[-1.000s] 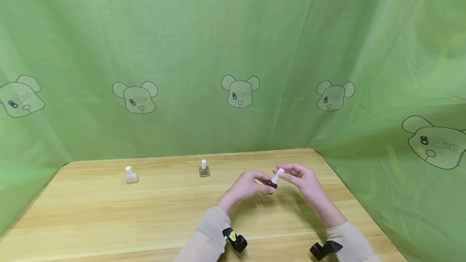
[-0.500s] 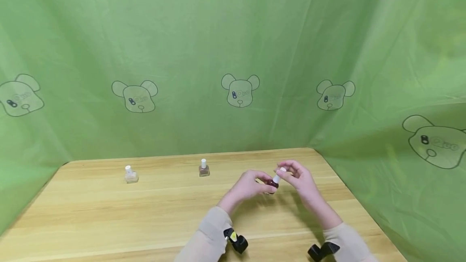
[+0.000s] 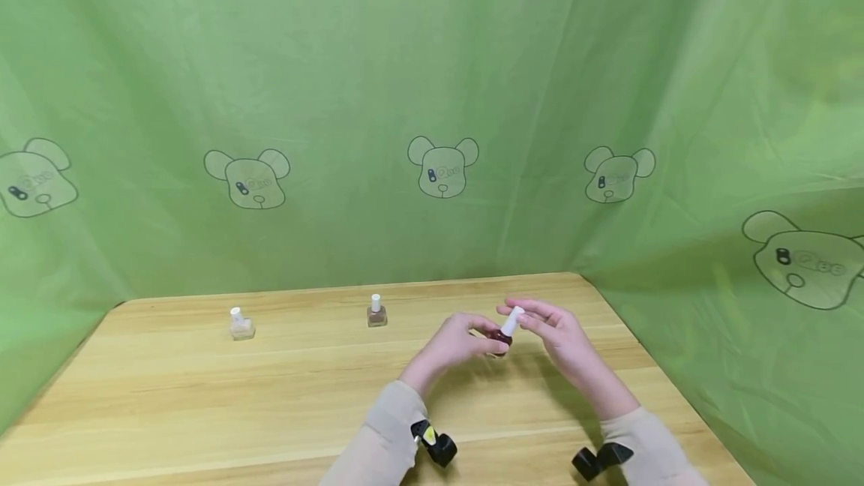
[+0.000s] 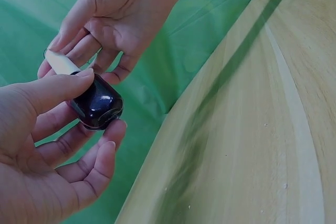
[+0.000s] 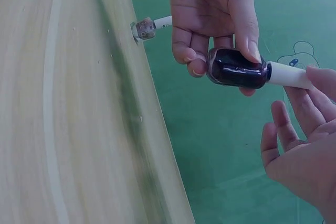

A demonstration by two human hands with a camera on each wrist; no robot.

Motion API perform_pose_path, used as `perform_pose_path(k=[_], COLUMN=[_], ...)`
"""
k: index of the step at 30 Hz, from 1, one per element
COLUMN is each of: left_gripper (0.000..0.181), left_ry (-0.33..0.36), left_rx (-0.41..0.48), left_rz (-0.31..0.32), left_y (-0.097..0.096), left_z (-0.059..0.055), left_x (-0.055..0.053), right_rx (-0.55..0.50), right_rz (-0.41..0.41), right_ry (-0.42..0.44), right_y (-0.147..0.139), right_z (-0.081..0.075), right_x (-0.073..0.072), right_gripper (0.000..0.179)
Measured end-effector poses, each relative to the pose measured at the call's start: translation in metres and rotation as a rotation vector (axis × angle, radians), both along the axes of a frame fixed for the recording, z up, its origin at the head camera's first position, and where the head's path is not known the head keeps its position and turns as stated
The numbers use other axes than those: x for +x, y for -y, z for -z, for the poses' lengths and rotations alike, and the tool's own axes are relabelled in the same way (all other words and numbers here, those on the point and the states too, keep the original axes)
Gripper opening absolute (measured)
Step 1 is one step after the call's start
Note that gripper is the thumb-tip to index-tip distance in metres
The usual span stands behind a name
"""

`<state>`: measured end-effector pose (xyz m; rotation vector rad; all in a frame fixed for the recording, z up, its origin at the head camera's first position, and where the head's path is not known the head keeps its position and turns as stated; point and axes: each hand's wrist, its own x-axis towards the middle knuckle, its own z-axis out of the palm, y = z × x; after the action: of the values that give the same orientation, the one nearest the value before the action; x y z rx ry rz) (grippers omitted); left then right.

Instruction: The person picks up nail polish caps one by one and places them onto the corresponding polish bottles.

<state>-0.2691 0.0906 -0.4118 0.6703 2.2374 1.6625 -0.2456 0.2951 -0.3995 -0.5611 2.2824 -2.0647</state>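
Observation:
A dark red nail polish bottle (image 5: 237,69) with a white cap (image 5: 290,75) is held above the table, tilted with the cap up toward the right in the head view. My left hand (image 3: 455,343) pinches the glass body between thumb and fingers. At the white cap, my right hand (image 3: 559,332) pinches the end with thumb and index finger, its other fingers loosely bent away. The cap sits on the bottle neck in both wrist views.
On the wooden table (image 3: 270,411) stand a clear nail polish bottle (image 3: 242,328) at the far left and a brownish-pink nail polish bottle (image 3: 376,314) near the back middle. A green curtain (image 3: 351,96) surrounds the table's back and sides.
My right hand moved slightly up and right around the cap, then came back left, its fingers now more extended. The left hand keeps its grip on the bottle.

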Motion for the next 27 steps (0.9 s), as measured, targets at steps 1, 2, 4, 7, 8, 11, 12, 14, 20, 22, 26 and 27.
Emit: perform_pose_path(k=[1,2,4,7,8,11,12,14,20,22,26,27], left_gripper=[0.022,0.022,0.022,0.022,0.022,0.022,0.022,0.021,0.020,0.021,0.021,0.022], left_ry=[-0.005,-0.007,-0.014,-0.018,-0.015,-0.009,-0.009,-0.010,-0.009,-0.003,0.021,0.028], left_rx=[-0.003,-0.003,-0.003,0.010,0.016,0.032,0.035,0.039,0.041,0.040,0.056,0.064], left_rz=[0.000,0.001,0.008,0.021,0.024,0.023,0.022,0.016,0.002,-0.002,0.002,0.008], left_y=[0.000,0.000,0.000,-0.001,-0.002,-0.005,-0.006,-0.007,-0.008,-0.008,-0.007,-0.006], left_z=[0.001,0.001,0.002,0.002,0.002,0.002,0.002,0.002,0.001,0.001,0.001,0.002], left_x=[0.000,0.000,0.000,0.001,0.001,0.003,0.004,0.005,0.007,0.006,0.003,0.003], right_rx=[0.021,0.043,0.073,0.072,0.062,0.024,0.015,0.000,-0.002,0.001,-0.027,-0.038], right_rz=[0.017,0.039,0.093,0.176,0.206,0.286,0.313,0.352,0.358,0.311,0.121,0.063], right_ry=[0.000,-0.001,0.006,0.030,0.034,0.036,0.030,0.013,-0.033,-0.054,-0.102,-0.105], right_y=[0.000,0.000,0.000,0.002,0.003,0.006,0.008,0.010,0.011,0.009,0.002,0.001], right_z=[0.000,0.000,0.000,0.001,0.001,0.001,0.001,0.002,0.003,0.004,0.005,0.005], right_x=[0.000,0.000,0.000,0.000,0.000,0.001,0.002,0.002,0.001,0.000,-0.002,-0.002], right_gripper=[0.039,0.038,0.037,0.025,0.019,0.009,0.013,0.019,0.018,0.009,0.023,0.029])
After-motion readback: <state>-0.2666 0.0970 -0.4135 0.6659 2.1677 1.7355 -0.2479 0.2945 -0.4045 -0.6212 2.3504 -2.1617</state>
